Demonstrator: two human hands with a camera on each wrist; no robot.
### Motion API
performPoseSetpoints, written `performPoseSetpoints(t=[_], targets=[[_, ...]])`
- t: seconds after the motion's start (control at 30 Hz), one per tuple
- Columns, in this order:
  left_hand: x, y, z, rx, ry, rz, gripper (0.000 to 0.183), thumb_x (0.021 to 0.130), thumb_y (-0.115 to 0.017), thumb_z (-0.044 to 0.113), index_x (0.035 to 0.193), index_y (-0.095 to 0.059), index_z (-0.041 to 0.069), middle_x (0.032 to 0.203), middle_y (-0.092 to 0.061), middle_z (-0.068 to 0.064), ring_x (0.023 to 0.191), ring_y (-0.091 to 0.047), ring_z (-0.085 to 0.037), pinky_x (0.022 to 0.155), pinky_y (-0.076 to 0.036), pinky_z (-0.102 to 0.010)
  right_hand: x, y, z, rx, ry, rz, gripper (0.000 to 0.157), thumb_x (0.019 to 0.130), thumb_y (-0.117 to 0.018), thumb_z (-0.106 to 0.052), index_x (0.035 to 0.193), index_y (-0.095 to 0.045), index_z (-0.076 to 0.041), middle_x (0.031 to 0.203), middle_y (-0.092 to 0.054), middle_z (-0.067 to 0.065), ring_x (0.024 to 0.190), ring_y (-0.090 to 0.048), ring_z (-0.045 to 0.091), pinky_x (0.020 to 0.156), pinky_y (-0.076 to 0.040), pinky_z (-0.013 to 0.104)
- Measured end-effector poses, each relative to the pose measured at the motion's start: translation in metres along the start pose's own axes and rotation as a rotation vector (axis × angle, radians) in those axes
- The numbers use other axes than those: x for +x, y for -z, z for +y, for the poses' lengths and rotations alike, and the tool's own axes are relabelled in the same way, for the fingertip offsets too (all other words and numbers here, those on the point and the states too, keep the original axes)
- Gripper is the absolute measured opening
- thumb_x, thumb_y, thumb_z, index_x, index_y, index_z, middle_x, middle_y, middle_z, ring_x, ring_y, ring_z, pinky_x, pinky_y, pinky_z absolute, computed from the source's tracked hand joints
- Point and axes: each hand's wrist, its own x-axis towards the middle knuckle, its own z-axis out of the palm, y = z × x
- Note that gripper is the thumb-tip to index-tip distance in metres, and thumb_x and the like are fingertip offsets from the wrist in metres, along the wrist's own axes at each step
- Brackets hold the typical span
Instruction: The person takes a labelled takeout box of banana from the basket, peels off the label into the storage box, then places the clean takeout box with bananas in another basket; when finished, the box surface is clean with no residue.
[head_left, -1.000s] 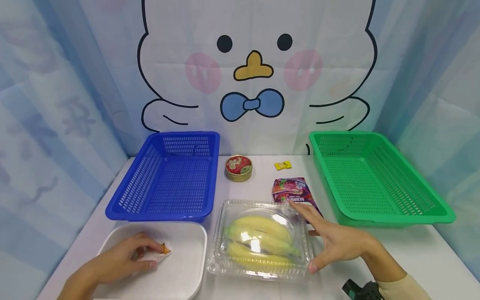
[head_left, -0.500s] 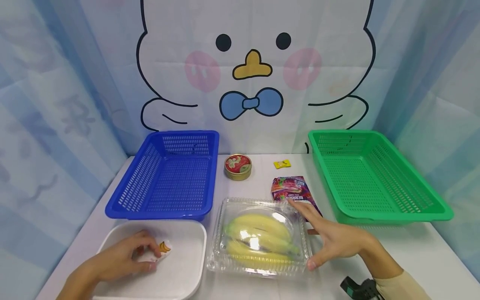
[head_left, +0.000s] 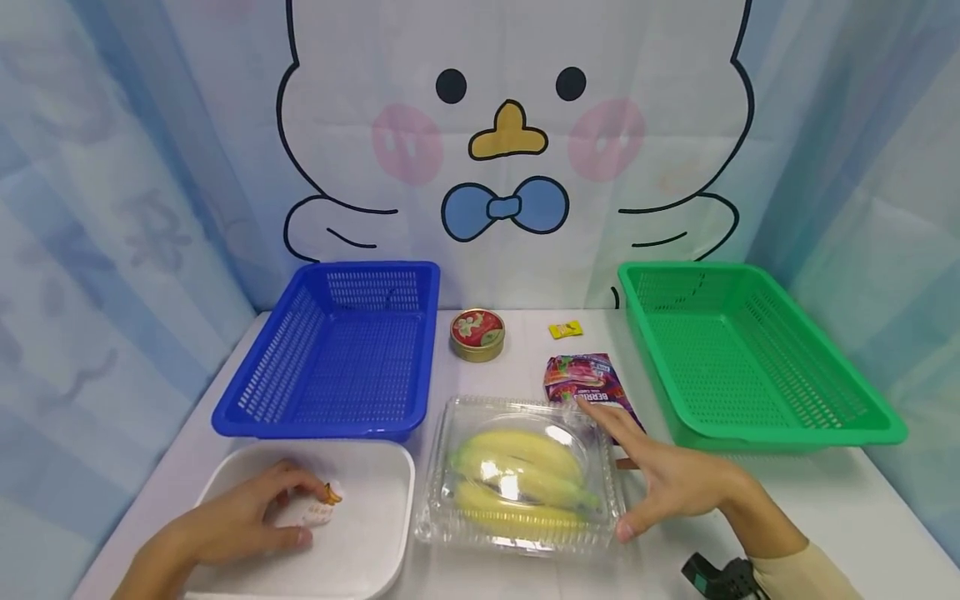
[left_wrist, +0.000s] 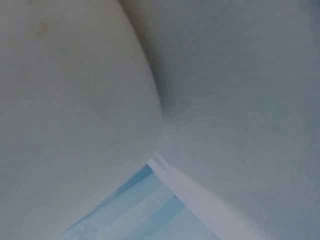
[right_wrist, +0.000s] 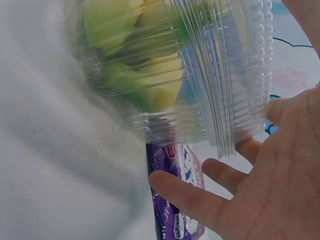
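My left hand [head_left: 243, 517] reaches into a white tray [head_left: 378, 533]. Its forefinger is at the edge of a small clear-and-white wrapped packet with a yellow-orange print [head_left: 318, 510]; the thumb lies apart from it. Centre front stands a lidded clear plastic clamshell box [head_left: 517, 537] holding yellow-green bananas [head_left: 517, 479]. At its right side my right hand [head_left: 671, 483] spreads its fingers, forefinger by the far corner and thumb by the near one. The right wrist view shows the box's ribbed side [right_wrist: 165, 75] beside the spread fingers [right_wrist: 187, 195]. Only blurred pale surfaces fill the left wrist view.
Behind the tray is a blue basket [head_left: 352, 421]; a green basket [head_left: 795, 437] stands at right. Between them are a round red-and-gold tin [head_left: 477, 335], a small yellow packet [head_left: 566, 330] and a purple berries bag [head_left: 585, 379], partly behind the box and right hand.
The left thumb has drawn slightly back from the small packet, which shows more of its wrapper. The right hand and the box stay as they were.
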Motion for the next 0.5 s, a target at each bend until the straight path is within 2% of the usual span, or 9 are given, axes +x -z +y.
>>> performPoseSetpoints(t=[0.07, 0.2, 0.3, 0.5], targets=[[0.0018, 0.0008, 0.0005, 0.004, -0.016, 0.010, 0.042, 0.088, -0.081, 0.036, 0.124, -0.064, 0.022, 0.118, -0.059, 0.005, 0.102, -0.051, -0.004, 0.085, -0.049, -0.022, -0.0005, 0.0011, -0.0003, 0.000, -0.003, 0.006, 0.129, 0.081, -0.089, -0.027, 0.166, 0.008, -0.023, 0.167, 0.006, 0.019, 0.147, -0.016, 0.055, 0.103, -0.051, 0.049], [0.0037, 0.0011, 0.0017, 0.004, 0.020, -0.003, 0.050, 0.087, -0.082, 0.039, 0.128, -0.062, 0.019, 0.117, -0.056, 0.006, 0.101, -0.051, -0.003, 0.084, -0.049, -0.022, -0.0007, 0.0028, 0.0001, -0.002, -0.009, 0.005, 0.129, 0.081, -0.090, -0.026, 0.166, 0.008, -0.021, 0.167, 0.006, 0.019, 0.147, -0.017, 0.055, 0.102, -0.052, 0.050], [0.0038, 0.0009, 0.0014, -0.003, 0.042, -0.011, 0.051, 0.087, -0.082, 0.040, 0.129, -0.062, 0.020, 0.117, -0.056, 0.006, 0.101, -0.050, -0.002, 0.085, -0.049, -0.021, -0.0005, 0.0034, 0.0007, 0.004, -0.011, -0.001, 0.129, 0.081, -0.090, -0.026, 0.166, 0.007, -0.021, 0.167, 0.005, 0.018, 0.148, -0.017, 0.054, 0.103, -0.051, 0.049], [0.0029, 0.0005, -0.0002, -0.009, 0.032, -0.011, 0.049, 0.088, -0.081, 0.037, 0.129, -0.063, 0.018, 0.116, -0.057, 0.005, 0.099, -0.051, -0.002, 0.082, -0.049, -0.022, -0.0008, 0.0026, 0.0007, 0.026, -0.014, -0.008, 0.128, 0.081, -0.089, -0.024, 0.166, 0.007, -0.025, 0.168, 0.004, 0.016, 0.149, -0.016, 0.051, 0.106, -0.050, 0.045]])
